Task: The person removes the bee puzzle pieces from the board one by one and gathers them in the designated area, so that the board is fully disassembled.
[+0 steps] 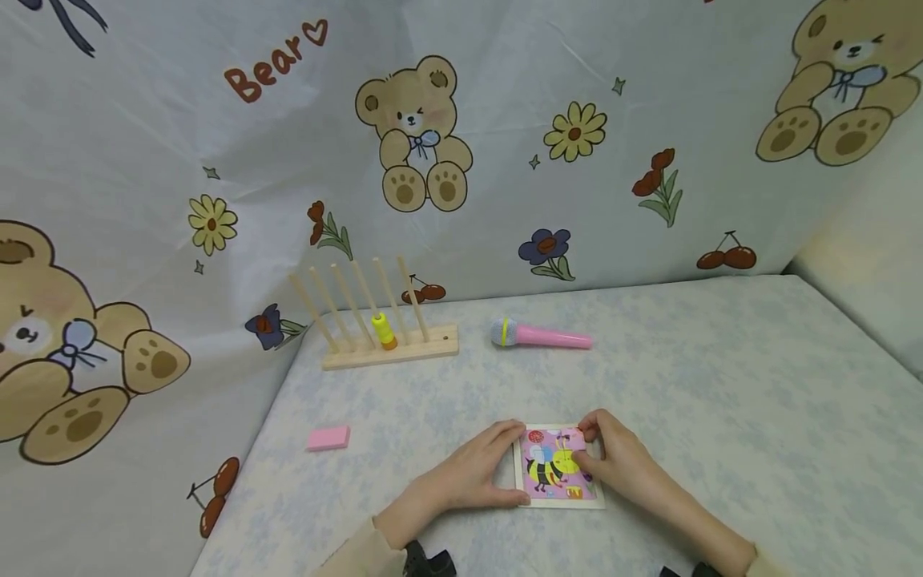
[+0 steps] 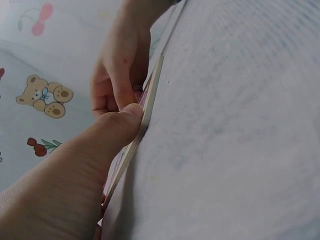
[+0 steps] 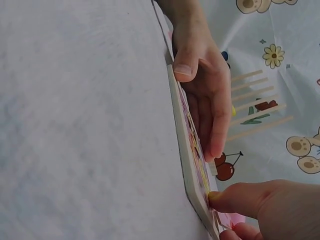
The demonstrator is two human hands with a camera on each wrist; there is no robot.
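A small square bee jigsaw puzzle (image 1: 550, 473) in a pale frame lies on the table, its picture pink with a yellow and black bee. My left hand (image 1: 472, 473) holds the frame's left side, thumb at the near corner and fingers at the far corner. In the left wrist view the left thumb (image 2: 131, 114) rests on the frame's edge. My right hand (image 1: 626, 461) grips the puzzle at its far right corner, with the thumb on the picture and fingers at the frame. The right wrist view shows that thumb (image 3: 235, 197) against the puzzle's face; part of the right side is hidden.
Behind stands a wooden peg rack (image 1: 392, 353) with yellow and orange beads (image 1: 383, 327) on one peg. A pink toy microphone (image 1: 544, 335) lies to its right. Left of the hands is a pink block (image 1: 328, 438). A bear-print cloth (image 1: 497, 240) hangs behind the table.
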